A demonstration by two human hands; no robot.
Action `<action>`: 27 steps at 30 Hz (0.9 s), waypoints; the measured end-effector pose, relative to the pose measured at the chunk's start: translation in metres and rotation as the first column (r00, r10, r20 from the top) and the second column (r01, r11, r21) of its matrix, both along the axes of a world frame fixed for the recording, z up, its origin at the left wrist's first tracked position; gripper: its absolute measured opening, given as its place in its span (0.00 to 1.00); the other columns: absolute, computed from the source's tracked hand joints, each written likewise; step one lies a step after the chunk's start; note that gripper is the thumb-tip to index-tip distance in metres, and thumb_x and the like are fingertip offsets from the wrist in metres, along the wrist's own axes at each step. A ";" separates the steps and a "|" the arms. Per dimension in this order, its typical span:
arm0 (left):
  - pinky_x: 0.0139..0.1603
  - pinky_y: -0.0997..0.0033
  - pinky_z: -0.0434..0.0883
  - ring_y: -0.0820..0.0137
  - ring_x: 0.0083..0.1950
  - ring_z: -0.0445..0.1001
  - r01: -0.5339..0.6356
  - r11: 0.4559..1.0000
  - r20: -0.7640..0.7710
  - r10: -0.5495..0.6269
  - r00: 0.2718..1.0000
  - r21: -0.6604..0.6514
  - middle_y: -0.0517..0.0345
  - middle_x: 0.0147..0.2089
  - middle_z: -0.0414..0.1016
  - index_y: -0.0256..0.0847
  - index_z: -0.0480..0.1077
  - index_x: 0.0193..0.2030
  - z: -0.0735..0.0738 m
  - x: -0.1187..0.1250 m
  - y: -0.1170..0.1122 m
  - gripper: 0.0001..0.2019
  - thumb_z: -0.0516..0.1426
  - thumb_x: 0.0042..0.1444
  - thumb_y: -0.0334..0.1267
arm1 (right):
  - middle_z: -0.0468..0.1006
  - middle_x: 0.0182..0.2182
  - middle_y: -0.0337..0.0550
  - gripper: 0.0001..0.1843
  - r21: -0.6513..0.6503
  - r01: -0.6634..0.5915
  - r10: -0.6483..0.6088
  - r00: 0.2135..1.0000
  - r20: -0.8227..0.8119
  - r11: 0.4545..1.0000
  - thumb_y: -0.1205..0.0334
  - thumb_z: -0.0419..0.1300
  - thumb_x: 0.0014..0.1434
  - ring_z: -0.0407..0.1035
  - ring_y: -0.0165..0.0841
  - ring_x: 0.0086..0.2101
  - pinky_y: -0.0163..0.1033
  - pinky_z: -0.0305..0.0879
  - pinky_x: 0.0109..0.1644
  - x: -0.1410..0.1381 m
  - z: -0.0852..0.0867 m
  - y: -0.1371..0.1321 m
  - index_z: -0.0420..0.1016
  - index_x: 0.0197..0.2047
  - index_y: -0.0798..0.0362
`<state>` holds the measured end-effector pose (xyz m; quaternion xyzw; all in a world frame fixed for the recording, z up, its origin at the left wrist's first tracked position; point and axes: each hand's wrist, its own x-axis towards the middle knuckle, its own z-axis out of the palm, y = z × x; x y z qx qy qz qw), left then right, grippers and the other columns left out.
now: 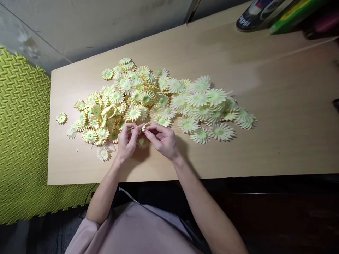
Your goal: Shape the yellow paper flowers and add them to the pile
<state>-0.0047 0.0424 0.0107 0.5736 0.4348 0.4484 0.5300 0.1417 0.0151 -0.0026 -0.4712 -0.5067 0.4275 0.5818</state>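
Observation:
A big heap of pale yellow-green paper daisy flowers (pixel 159 100) spreads across the middle of a light wooden table (pixel 278 116). My left hand (pixel 128 140) and my right hand (pixel 162 139) meet at the near edge of the heap, fingers pinched together on one small flower piece (pixel 141 126) held between them. Another flower (pixel 143 143) lies flat on the table just under my hands. Smaller, tighter flowers pile on the left of the heap, larger flat ones on the right.
A single flower (pixel 61 118) lies apart near the table's left edge. A green foam mat (pixel 21 141) covers the floor at left. A dark can (pixel 254 16) and a green object (pixel 293 14) sit at the far right corner.

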 end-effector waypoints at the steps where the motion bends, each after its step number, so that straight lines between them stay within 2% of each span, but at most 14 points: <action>1: 0.26 0.80 0.64 0.78 0.26 0.73 0.007 1.000 0.007 -0.007 1.000 -0.004 0.64 0.25 0.73 0.40 0.67 0.39 0.000 0.000 0.000 0.16 0.58 0.63 0.52 | 0.80 0.36 0.44 0.08 -0.002 -0.004 0.004 1.000 -0.002 1.000 0.55 0.63 0.63 0.76 0.33 0.34 0.39 0.78 0.41 0.000 0.001 0.000 0.78 0.37 0.51; 6: 0.30 0.79 0.68 0.76 0.30 0.76 0.029 1.000 0.010 -0.029 1.000 0.005 0.59 0.32 0.78 0.41 0.69 0.40 -0.002 0.001 -0.001 0.17 0.63 0.58 0.52 | 0.80 0.37 0.45 0.09 -0.004 -0.001 0.001 1.000 0.028 1.000 0.55 0.63 0.62 0.76 0.33 0.35 0.40 0.78 0.40 0.000 0.000 -0.001 0.79 0.37 0.50; 9: 0.27 0.79 0.66 0.79 0.24 0.69 0.005 0.999 0.017 -0.004 1.000 -0.040 0.65 0.25 0.71 0.41 0.68 0.39 -0.004 -0.001 0.001 0.16 0.61 0.60 0.53 | 0.80 0.38 0.45 0.08 -0.003 -0.003 0.003 1.000 0.029 1.000 0.55 0.63 0.62 0.76 0.33 0.36 0.40 0.77 0.41 0.000 -0.001 -0.001 0.78 0.37 0.50; 12: 0.29 0.78 0.68 0.78 0.24 0.66 0.035 0.991 0.147 -0.015 0.989 -0.132 0.68 0.23 0.66 0.43 0.66 0.38 -0.004 -0.003 0.003 0.17 0.61 0.60 0.54 | 0.79 0.33 0.43 0.11 -0.028 -0.025 0.024 0.999 -0.036 0.999 0.52 0.62 0.62 0.75 0.33 0.32 0.40 0.76 0.38 0.000 0.002 -0.001 0.76 0.35 0.50; 15: 0.31 0.77 0.71 0.77 0.26 0.70 0.070 0.970 0.303 0.003 0.953 -0.231 0.67 0.26 0.70 0.44 0.64 0.38 -0.003 -0.004 0.007 0.20 0.63 0.56 0.57 | 0.77 0.30 0.42 0.12 -0.028 -0.036 0.033 0.996 -0.083 0.999 0.50 0.63 0.61 0.74 0.33 0.31 0.39 0.74 0.36 0.001 0.007 -0.001 0.75 0.32 0.50; 19: 0.29 0.78 0.72 0.79 0.25 0.68 0.082 0.937 0.389 0.060 0.919 -0.339 0.66 0.28 0.71 0.44 0.63 0.36 0.000 -0.002 0.009 0.24 0.68 0.49 0.56 | 0.77 0.35 0.42 0.10 -0.080 -0.027 0.015 0.990 -0.142 0.996 0.52 0.64 0.58 0.72 0.33 0.32 0.39 0.72 0.34 0.004 0.007 -0.002 0.76 0.31 0.49; 24: 0.31 0.78 0.75 0.81 0.25 0.69 0.091 0.909 0.423 0.099 0.901 -0.406 0.64 0.32 0.75 0.43 0.61 0.36 0.002 -0.001 0.010 0.27 0.70 0.45 0.56 | 0.80 0.39 0.45 0.06 -0.112 -0.042 0.007 0.954 -0.299 0.993 0.57 0.64 0.53 0.74 0.40 0.42 0.44 0.75 0.44 0.007 0.005 -0.001 0.76 0.28 0.49; 27: 0.29 0.76 0.74 0.76 0.29 0.74 0.071 0.926 0.402 0.091 0.911 -0.372 0.58 0.37 0.79 0.45 0.60 0.38 -0.001 -0.004 0.012 0.25 0.67 0.49 0.58 | 0.80 0.37 0.46 0.07 -0.155 -0.023 -0.034 0.933 -0.358 0.988 0.56 0.63 0.49 0.75 0.40 0.40 0.46 0.75 0.43 0.009 0.006 0.000 0.73 0.27 0.50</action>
